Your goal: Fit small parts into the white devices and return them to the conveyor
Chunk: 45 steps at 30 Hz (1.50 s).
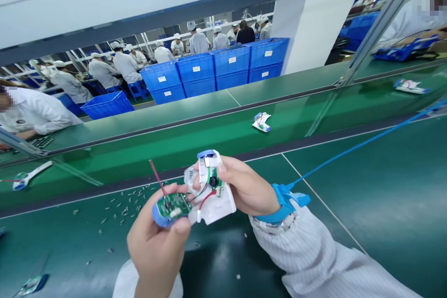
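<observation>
My left hand (159, 237) is closed on a green circuit board (172, 207) seated in a blue shell, with a red wire rising from it. In my right hand (246, 184) is a white plastic housing (223, 207), its open inside showing a small board, a round black part and a blue end. Thin wires run between the two pieces, which are held close together above the bench. A clear plastic piece (190, 177) shows behind the housing, partly covered by fingers. Around my right wrist sits a blue strap (279, 202) with a blue cord.
Many small bits (125, 209) lie scattered on the green bench at left. Another board in a blue shell (33, 284) rests at lower left. The green conveyor belt (195, 135) carries white-and-blue units (261, 122). Beyond stand blue bins (195, 70) and seated workers.
</observation>
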Each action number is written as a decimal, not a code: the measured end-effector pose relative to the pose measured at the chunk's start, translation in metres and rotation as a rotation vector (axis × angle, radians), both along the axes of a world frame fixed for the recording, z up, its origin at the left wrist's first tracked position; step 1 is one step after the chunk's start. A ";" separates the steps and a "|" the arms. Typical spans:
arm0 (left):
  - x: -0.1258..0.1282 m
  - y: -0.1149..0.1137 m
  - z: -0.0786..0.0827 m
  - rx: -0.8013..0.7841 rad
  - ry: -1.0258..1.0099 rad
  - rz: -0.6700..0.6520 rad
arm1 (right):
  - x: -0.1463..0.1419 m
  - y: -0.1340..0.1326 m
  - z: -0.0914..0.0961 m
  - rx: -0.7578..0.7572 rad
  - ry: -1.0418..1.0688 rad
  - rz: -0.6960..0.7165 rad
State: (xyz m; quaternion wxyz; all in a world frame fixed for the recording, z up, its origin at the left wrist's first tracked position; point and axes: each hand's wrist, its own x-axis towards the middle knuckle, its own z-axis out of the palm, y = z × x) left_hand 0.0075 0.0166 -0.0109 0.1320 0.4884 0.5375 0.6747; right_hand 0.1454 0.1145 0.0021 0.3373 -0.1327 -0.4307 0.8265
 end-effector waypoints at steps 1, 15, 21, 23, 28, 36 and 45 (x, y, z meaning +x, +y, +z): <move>0.002 0.002 0.002 -0.041 -0.210 -0.043 | 0.001 0.001 0.000 0.043 -0.051 0.011; 0.011 0.007 0.002 -0.238 -0.095 -0.183 | 0.009 -0.022 0.019 0.595 -0.446 -0.291; 0.009 0.008 0.006 -0.248 0.103 -0.115 | 0.005 -0.014 0.018 0.548 -0.392 -0.237; 0.009 0.009 0.006 -0.265 0.040 -0.174 | 0.003 -0.013 0.016 0.501 -0.348 -0.200; 0.011 0.011 0.005 -0.296 -0.237 -0.307 | 0.004 -0.008 0.010 0.386 -0.248 -0.186; 0.006 0.016 0.001 -0.321 -0.552 -0.357 | -0.002 0.006 0.001 0.426 -0.388 -0.514; 0.007 0.023 0.001 -0.328 -0.655 -0.321 | 0.003 0.001 0.004 0.789 -0.350 -0.341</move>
